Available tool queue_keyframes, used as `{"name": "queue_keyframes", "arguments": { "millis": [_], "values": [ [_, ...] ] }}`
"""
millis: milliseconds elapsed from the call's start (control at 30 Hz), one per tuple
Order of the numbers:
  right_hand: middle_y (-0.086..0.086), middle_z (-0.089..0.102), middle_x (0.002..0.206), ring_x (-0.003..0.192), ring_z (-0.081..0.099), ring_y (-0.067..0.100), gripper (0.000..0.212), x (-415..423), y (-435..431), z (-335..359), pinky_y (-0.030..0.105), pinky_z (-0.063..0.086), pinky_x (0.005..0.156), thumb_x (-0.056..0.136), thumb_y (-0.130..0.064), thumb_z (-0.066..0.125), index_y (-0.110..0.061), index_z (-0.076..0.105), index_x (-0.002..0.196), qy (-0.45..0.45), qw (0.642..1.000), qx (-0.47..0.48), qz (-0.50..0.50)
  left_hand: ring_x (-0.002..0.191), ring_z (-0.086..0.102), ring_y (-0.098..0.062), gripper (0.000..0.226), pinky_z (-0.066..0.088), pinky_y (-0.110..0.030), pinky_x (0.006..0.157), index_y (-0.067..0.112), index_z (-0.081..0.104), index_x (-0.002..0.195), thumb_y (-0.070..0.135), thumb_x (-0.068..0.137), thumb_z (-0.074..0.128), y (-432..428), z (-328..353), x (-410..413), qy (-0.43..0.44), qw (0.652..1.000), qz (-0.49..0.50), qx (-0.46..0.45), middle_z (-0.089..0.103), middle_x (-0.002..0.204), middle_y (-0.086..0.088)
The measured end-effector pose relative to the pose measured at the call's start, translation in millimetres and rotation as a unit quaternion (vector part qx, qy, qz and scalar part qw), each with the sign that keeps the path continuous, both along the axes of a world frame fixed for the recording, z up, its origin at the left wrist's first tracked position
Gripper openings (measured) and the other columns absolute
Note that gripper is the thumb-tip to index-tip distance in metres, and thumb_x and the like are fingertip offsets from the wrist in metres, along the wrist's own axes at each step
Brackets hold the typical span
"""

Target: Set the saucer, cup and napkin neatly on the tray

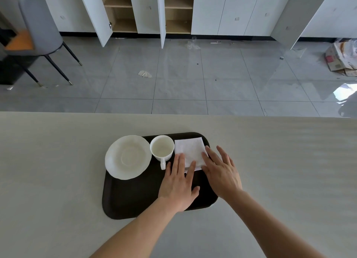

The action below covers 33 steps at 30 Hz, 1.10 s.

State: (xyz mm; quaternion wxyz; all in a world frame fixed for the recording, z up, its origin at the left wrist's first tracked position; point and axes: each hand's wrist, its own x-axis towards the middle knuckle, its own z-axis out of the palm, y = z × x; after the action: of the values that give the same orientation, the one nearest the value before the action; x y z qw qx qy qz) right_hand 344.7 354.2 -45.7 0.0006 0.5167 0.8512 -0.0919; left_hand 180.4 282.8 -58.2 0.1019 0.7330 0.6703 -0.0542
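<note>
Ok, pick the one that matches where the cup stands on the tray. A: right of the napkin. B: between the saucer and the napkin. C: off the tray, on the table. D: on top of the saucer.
B: the cup stands on the dark tray, with the saucer on its left and the napkin on its right.

grey tiled floor (173,74), white cabinets (222,10) with open doors, grey chair (40,23), pale table (58,151)
</note>
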Motion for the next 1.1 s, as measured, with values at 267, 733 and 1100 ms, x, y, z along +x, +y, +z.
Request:
{"name": "queue_keyframes", "arguments": {
  "millis": [267, 733, 1100],
  "values": [
    [-0.01, 0.032, 0.159, 0.151, 0.015, 0.025, 0.048, 0, -12, 1, 0.042, 0.017, 0.12, 0.1, -0.036, 0.037, -0.024, 0.042, 0.147, -0.003, 1.0, -0.016, 0.018, 0.146, -0.025, -0.037, 0.076, 0.002, -0.055, 0.12, 0.022, -0.01, 0.154, 0.057, 0.095, 0.024, -1, 5, -2, 0.006, 1.0, -0.012, -0.008, -0.019, 0.159, -0.026],
    [-0.003, 0.057, 0.142, 0.137, 0.042, 0.024, 0.038, -9, -7, 24, 0.04, 0.036, 0.108, 0.097, -0.034, 0.052, -0.021, 0.057, 0.133, 0.088, 0.996, -0.008, -0.011, 0.15, 0.004, -0.037, 0.069, 0.013, -0.048, 0.121, 0.015, 0.004, 0.154, 0.043, 0.098, 0.033, 4, 34, -1, 0.006, 1.0, -0.013, 0.012, 0.01, 0.162, -0.02],
    [-0.003, 0.063, 0.132, 0.126, 0.049, 0.023, 0.034, -17, -12, 64, 0.038, 0.044, 0.098, 0.099, -0.035, 0.049, -0.02, 0.06, 0.127, 0.124, 0.992, 0.027, -0.005, 0.15, 0.007, -0.036, 0.065, 0.016, -0.046, 0.12, 0.014, 0.011, 0.153, 0.038, 0.097, 0.034, -12, 67, -4, 0.002, 0.996, -0.02, 0.085, 0.014, 0.161, -0.02]
  ]
}}
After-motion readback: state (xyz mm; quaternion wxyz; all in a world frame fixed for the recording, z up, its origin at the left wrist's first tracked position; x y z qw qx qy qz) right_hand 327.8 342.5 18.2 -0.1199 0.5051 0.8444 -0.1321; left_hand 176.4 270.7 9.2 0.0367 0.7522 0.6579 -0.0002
